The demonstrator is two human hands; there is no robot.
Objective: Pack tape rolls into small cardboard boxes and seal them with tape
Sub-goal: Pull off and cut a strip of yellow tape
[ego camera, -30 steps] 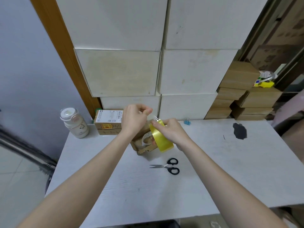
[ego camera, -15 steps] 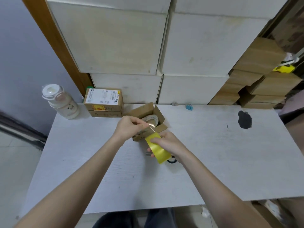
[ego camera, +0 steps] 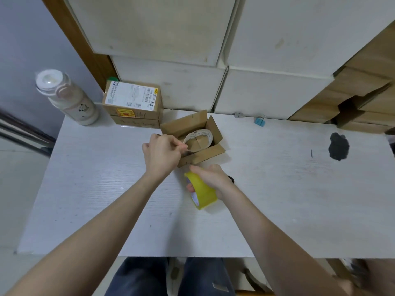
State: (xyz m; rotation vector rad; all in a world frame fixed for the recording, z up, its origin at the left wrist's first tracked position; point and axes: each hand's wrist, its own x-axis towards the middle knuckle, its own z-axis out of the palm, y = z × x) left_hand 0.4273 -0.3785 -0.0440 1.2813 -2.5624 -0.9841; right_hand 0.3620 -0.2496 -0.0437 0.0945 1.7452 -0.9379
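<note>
Gripping a yellow tape roll (ego camera: 202, 194) just above the counter (ego camera: 277, 189), the right hand (ego camera: 210, 178) wraps its fingers around it. The left hand (ego camera: 161, 153) pinches what seems a tape end beside the open box (ego camera: 193, 138), where a clear roll (ego camera: 199, 138) sits.

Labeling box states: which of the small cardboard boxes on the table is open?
The small open box by the left hand, flaps up, tape roll inside. The labelled box behind is closed.
</note>
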